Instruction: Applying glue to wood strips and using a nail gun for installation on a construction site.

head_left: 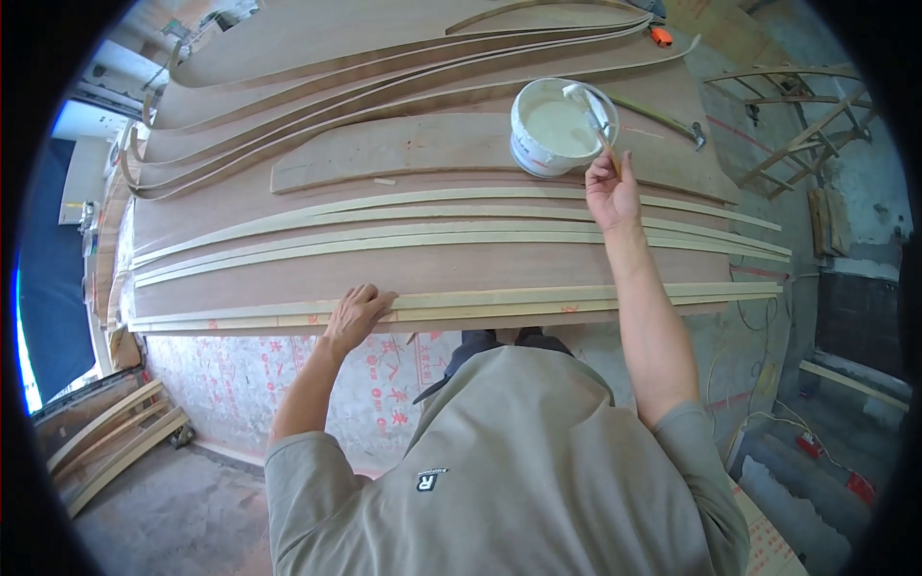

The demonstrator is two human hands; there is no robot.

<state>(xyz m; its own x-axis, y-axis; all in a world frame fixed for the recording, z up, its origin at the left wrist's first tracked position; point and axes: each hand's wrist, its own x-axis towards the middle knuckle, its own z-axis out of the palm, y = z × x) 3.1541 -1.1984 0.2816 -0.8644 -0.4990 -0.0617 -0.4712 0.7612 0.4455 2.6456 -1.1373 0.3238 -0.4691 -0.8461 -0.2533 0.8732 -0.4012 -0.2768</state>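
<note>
My right hand (615, 192) is closed around the handle of a brush (602, 127). White stuff coats the brush's bristles, which are over a white bucket (524, 144) at the rim's right side. Pale, creamy liquid (547, 125) lies inside that bucket. Down at the table's near edge, my left hand (360, 312) rests with fingers laid out over long light wood strips (490, 302). These strips lie side by side along the edge. More pale strips (432, 230) run across the table between my hands and the bucket.
Thin, curved wooden bands (384, 88) stand on edge at the far left of the table (317, 27). A wide curved board (384, 154) lies behind the bucket. Right of it are a hammer (699, 136) and an orange tool (661, 36). Cables (783, 418) trail at the right.
</note>
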